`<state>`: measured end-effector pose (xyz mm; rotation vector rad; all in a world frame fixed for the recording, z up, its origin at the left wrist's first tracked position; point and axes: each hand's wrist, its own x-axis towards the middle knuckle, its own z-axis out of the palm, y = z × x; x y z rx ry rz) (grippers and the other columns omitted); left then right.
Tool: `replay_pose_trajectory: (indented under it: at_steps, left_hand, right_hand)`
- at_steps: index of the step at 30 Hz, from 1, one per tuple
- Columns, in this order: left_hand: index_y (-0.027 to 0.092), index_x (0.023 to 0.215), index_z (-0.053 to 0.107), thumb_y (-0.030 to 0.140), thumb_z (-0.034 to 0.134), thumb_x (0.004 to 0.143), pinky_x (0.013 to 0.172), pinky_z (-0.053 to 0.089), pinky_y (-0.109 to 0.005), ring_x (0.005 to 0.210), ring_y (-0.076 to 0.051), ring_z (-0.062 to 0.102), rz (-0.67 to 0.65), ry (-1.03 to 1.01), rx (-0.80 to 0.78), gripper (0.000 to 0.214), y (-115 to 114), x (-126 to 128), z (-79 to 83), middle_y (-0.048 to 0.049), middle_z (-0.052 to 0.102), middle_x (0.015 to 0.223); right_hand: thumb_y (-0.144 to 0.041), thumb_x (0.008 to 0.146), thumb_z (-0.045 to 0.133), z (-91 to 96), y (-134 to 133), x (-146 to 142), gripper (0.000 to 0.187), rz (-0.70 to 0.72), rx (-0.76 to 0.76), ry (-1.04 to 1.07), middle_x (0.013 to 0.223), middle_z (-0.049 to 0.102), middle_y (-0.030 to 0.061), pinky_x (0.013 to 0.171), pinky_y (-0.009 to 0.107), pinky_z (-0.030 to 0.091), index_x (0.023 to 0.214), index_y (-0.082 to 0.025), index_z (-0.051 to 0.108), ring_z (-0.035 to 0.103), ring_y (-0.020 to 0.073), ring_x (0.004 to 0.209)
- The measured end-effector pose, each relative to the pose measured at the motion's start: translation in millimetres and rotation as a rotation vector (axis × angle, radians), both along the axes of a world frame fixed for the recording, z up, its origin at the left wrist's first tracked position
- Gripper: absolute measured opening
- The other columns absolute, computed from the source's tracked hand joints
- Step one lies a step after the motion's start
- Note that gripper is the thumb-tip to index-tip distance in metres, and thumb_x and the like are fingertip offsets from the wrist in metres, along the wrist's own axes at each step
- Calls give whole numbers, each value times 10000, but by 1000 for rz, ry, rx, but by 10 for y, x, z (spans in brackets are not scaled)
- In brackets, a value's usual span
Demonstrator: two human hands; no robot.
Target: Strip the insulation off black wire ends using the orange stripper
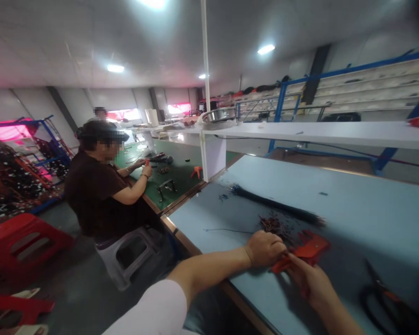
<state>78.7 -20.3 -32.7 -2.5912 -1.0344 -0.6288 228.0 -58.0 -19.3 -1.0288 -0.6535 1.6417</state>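
My right hand is closed around an orange plier-like tool, which looks like wire strippers. Just left of it, my left hand has its fingers pinched together near the tool's end. A thin dark wire trails leftward from under my left hand over the light-blue tabletop; the pinched end is hidden by my fingers. Behind my hands lies a loose pile of short brown and dark pieces. Beyond that stretches a long bundle of dark wires.
Black-handled scissors lie at the right. A white shelf on an upright panel crosses behind the table. To my left, a co-worker sits at a green-topped bench. Stools, one red, stand on the floor.
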Motion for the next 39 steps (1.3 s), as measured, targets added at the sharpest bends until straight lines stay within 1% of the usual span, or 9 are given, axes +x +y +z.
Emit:
replay_pose_trajectory:
  at_steps: [7,14,18,22,25,28,31,36,39]
  left_hand:
    - [188,899,629,421,486,842,517,381,-307,716,-168,618,-69,32,13,279,-4,14,-9,-73,672,872]
    - [195,942,651,379,500,844,527,408,-263,668,-144,607,-201,-22,20,258,63,-23,18,-51,674,778]
    - [196,891,644,363,454,883,588,445,-256,682,-142,620,-141,-115,-89,253,3,2,57,-27,678,736]
    - [196,892,647,292,431,901,635,466,-245,697,-136,627,-166,-216,-166,236,-22,-55,113,-23,695,758]
    - [186,950,649,260,444,901,733,487,-274,792,-149,641,-140,-379,-243,224,98,-173,170,-50,710,876]
    - [183,904,659,323,494,887,685,483,-257,726,-133,622,41,-599,-369,217,236,-291,263,-37,700,830]
    - [179,866,662,333,530,860,623,461,-230,654,-112,582,114,-725,-421,203,328,-370,362,-15,676,777]
    - [181,847,672,267,521,861,689,448,-248,733,-124,574,65,-554,-287,175,402,-422,423,-30,651,808]
    - [197,858,682,275,505,871,737,442,-272,809,-151,575,87,-443,-186,194,387,-429,427,-42,651,838]
  right_hand:
    - [-186,430,847,90,-53,25,324,-31,19,5,606,688,32,501,273,583,682,-152,645,663,215,507]
    - [-173,404,840,-29,38,58,394,-155,26,-94,605,673,23,455,270,549,739,-133,636,650,207,502]
    - [-188,455,822,65,-42,-41,362,-342,54,-119,616,655,6,444,265,523,755,-149,623,629,182,496]
    - [-176,538,784,183,-66,-137,260,-365,41,-10,519,571,-30,416,260,476,699,-177,581,558,144,439]
    - [-130,509,776,167,20,-84,309,-418,-10,36,647,621,-1,547,304,535,743,-184,582,622,181,590]
    - [-120,539,763,149,56,12,312,-259,-55,151,694,629,6,596,321,535,783,-182,577,629,184,648]
    - [-159,573,759,191,10,50,306,-73,-88,200,714,638,15,630,322,526,823,-159,584,637,178,652]
    - [-217,635,755,297,-143,-10,315,234,-90,188,751,645,31,692,331,516,888,-131,589,647,170,665]
    - [-215,636,763,302,-191,-64,321,274,-81,156,761,642,33,713,327,514,893,-130,592,634,153,667]
